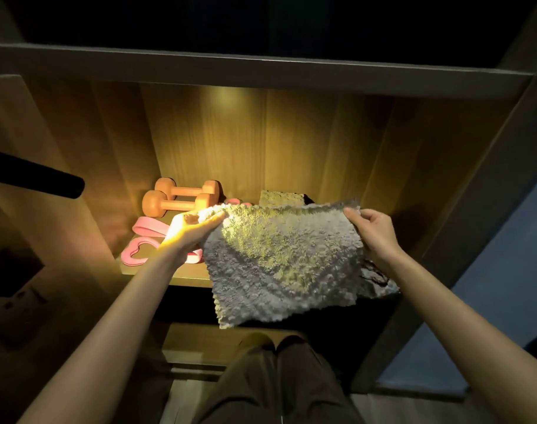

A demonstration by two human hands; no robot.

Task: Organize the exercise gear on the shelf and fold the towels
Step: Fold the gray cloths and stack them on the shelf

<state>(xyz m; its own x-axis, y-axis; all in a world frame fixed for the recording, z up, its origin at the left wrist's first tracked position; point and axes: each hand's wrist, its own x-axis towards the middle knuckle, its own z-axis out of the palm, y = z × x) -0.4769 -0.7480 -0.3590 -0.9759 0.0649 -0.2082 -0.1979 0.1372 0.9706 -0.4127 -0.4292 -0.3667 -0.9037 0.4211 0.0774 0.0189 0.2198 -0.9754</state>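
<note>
A fluffy grey towel (284,261) hangs spread out in front of the lit wooden shelf (181,275). My left hand (194,229) pinches its upper left corner, and my right hand (372,234) pinches its upper right corner. Two orange dumbbells (180,197) lie side by side at the back left of the shelf. Pink resistance bands (145,228) and a pink heart-shaped ring (135,254) lie in front of them. Behind the held towel a folded towel (281,198) shows on the shelf. Another cloth (376,281) lies at the shelf's front right, partly hidden.
A thick shelf board (261,67) runs overhead. A black cylindrical bar (34,177) sticks in from the left. The cabinet's side panel (463,240) rises on the right. A lower shelf (197,341) and my legs are below.
</note>
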